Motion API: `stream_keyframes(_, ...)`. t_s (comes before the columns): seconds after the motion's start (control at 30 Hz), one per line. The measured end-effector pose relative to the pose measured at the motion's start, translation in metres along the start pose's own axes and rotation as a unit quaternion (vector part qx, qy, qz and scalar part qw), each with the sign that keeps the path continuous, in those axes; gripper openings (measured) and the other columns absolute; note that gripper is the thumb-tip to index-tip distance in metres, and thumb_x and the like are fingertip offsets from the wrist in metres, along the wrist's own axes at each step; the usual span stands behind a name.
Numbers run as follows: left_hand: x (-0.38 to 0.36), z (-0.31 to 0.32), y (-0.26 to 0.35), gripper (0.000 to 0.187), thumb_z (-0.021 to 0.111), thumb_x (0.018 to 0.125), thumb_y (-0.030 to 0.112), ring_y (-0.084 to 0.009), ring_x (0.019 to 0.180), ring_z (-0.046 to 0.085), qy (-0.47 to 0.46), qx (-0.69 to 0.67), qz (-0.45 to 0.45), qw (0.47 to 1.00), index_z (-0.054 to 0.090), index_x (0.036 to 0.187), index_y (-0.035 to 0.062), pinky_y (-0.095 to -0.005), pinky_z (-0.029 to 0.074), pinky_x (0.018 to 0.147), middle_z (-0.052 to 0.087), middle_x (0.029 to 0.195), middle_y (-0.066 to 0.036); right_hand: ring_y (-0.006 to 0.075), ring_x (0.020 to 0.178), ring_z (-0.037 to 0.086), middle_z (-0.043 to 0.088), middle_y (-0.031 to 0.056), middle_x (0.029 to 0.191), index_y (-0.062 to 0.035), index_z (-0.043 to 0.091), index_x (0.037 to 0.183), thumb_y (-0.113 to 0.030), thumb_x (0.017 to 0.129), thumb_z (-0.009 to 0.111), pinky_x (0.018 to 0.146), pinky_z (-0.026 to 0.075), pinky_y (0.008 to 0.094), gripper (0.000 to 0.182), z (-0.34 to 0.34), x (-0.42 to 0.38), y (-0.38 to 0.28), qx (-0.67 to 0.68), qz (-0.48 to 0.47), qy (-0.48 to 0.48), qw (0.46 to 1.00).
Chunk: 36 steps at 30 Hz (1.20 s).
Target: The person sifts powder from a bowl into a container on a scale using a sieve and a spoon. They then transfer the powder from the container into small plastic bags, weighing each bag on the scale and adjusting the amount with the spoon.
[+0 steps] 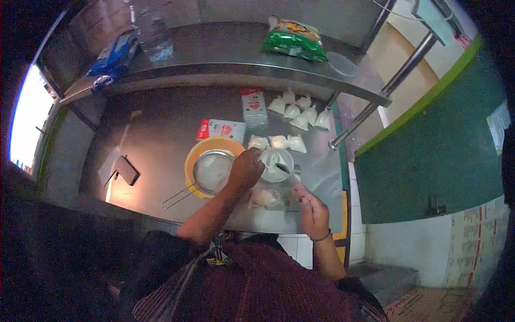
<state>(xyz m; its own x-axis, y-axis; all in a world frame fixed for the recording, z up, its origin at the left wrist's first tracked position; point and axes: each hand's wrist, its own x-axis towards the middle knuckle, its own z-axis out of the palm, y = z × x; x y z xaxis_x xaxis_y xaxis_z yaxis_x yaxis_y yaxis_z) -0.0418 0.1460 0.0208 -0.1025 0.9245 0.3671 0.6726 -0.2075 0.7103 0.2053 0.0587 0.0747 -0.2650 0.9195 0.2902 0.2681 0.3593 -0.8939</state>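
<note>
My left hand [247, 169] is closed at the left rim of a white bowl [271, 174], just below a small bag of white powder [258, 143]; what its fingers hold is hidden. At the bowl's right side, my right hand [311, 209] has its fingers closed around the handle end of a spoon [284, 168], whose head is over the bowl. Left of my left hand, a metal sieve [212, 170] with white powder lies on an orange basin [191, 161]. A clear plastic bag [264, 198] rests on the counter between my hands.
Several tied powder bags [303, 114] and two red-and-white packets [254, 107] [225, 129] stand farther back on the metal counter [155, 123]. A dark object [127, 170] lies at left. The shelf [225, 68] above holds a green packet [295, 43] and a clear bottle [154, 37].
</note>
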Motion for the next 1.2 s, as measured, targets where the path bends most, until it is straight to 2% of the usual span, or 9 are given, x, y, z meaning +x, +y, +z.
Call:
stream_keyframes(0.17, -0.019, -0.085, -0.002, 0.026, 0.059, 0.081, 0.01, -0.0413, 0.089, 0.063, 0.047, 0.009, -0.071, 0.996, 0.059, 0.105, 0.0002, -0.0464, 0.05, 0.079, 0.063, 0.093, -0.023, 0.0348, 0.119, 0.061, 0.061, 0.0209, 0.13, 0.0018, 0.06, 0.122, -0.008, 0.099, 0.044, 0.1, 0.048, 0.0405, 0.029, 0.069, 0.024, -0.02, -0.086, -0.114, -0.069, 0.987)
stream_keyframes(0.27, -0.034, -0.109, -0.026, 0.024, 0.057, 0.081, 0.008, -0.0415, 0.087, 0.062, 0.096, 0.014, -0.073, 0.993, 0.058, 0.104, 0.0007, -0.0461, 0.05, 0.077, 0.062, 0.091, -0.023, 0.0353, 0.121, 0.059, 0.06, 0.0206, 0.131, 0.0004, 0.059, 0.123, -0.007, 0.098, 0.045, 0.102, 0.047, 0.0402, 0.03, 0.106, 0.039, -0.02, -0.11, -0.128, -0.158, 0.973)
stream_keyframes(0.33, -0.04, -0.128, -0.037, 0.022, 0.056, 0.082, 0.008, -0.0416, 0.085, 0.062, 0.139, -0.007, -0.062, 0.988, 0.058, 0.103, 0.0009, -0.0462, 0.05, 0.076, 0.061, 0.09, -0.023, 0.0355, 0.121, 0.058, 0.059, 0.0189, 0.132, -0.0011, 0.058, 0.124, -0.01, 0.095, 0.048, 0.102, 0.048, 0.0421, 0.032, 0.127, 0.042, -0.023, -0.106, -0.122, -0.17, 0.972)
stream_keyframes(0.4, -0.046, -0.144, -0.047, 0.026, 0.063, 0.082, 0.012, -0.0379, 0.085, 0.066, 0.123, 0.034, -0.118, 0.985, 0.061, 0.105, 0.0001, -0.0452, 0.052, 0.076, 0.065, 0.092, -0.022, 0.0347, 0.12, 0.059, 0.06, 0.0184, 0.131, 0.0002, 0.058, 0.123, -0.011, 0.096, 0.049, 0.101, 0.049, 0.0419, 0.031, 0.142, 0.044, -0.03, -0.102, -0.132, -0.195, 0.966)
stream_keyframes(0.5, -0.055, -0.154, -0.069, 0.026, 0.064, 0.083, 0.011, -0.0357, 0.087, 0.066, 0.168, 0.056, -0.098, 0.979, 0.061, 0.106, -0.0011, -0.0441, 0.053, 0.077, 0.066, 0.092, -0.023, 0.0339, 0.12, 0.059, 0.06, 0.0175, 0.132, -0.0008, 0.058, 0.122, -0.01, 0.095, 0.051, 0.1, 0.049, 0.042, 0.029, 0.164, 0.046, -0.031, -0.115, -0.153, -0.213, 0.958)
stream_keyframes(0.73, -0.066, -0.174, -0.086, 0.027, 0.061, 0.086, 0.013, -0.0402, 0.086, 0.064, 0.183, 0.008, -0.051, 0.982, 0.059, 0.108, -0.0016, -0.0475, 0.052, 0.077, 0.065, 0.093, -0.021, 0.033, 0.121, 0.058, 0.06, 0.0168, 0.133, -0.0021, 0.059, 0.12, -0.005, 0.093, 0.053, 0.103, 0.047, 0.0421, 0.028, 0.196, 0.046, -0.041, -0.108, -0.173, -0.219, 0.954)
stream_keyframes(0.83, -0.068, -0.177, -0.089, 0.017, 0.059, 0.088, 0.007, -0.0406, 0.081, 0.061, 0.199, 0.057, -0.011, 0.978, 0.057, 0.103, 0.0003, -0.0473, 0.05, 0.073, 0.061, 0.086, -0.021, 0.0329, 0.121, 0.058, 0.06, 0.0168, 0.133, -0.0025, 0.059, 0.12, -0.005, 0.092, 0.053, 0.104, 0.046, 0.0417, 0.029, 0.205, 0.041, -0.046, -0.128, -0.162, -0.225, 0.952)
stream_keyframes(1.03, -0.064, -0.181, -0.093, 0.018, 0.059, 0.09, 0.01, -0.0418, 0.081, 0.061, 0.201, 0.058, 0.013, 0.978, 0.056, 0.105, -0.0006, -0.0492, 0.049, 0.072, 0.061, 0.086, -0.022, 0.0328, 0.122, 0.058, 0.06, 0.0161, 0.132, -0.0027, 0.059, 0.12, -0.003, 0.091, 0.052, 0.105, 0.046, 0.0416, 0.03, 0.21, 0.038, -0.05, -0.118, -0.184, -0.164, 0.962)
stream_keyframes(1.2, -0.062, -0.186, -0.087, 0.019, 0.06, 0.09, 0.01, -0.0427, 0.082, 0.061, 0.151, -0.016, -0.063, 0.986, 0.054, 0.104, -0.0014, -0.049, 0.049, 0.072, 0.061, 0.087, -0.023, 0.0338, 0.119, 0.06, 0.062, 0.0166, 0.129, -0.0022, 0.06, 0.119, -0.005, 0.094, 0.05, 0.102, 0.047, 0.0424, 0.027, 0.21, 0.035, -0.054, -0.108, -0.166, -0.162, 0.967)
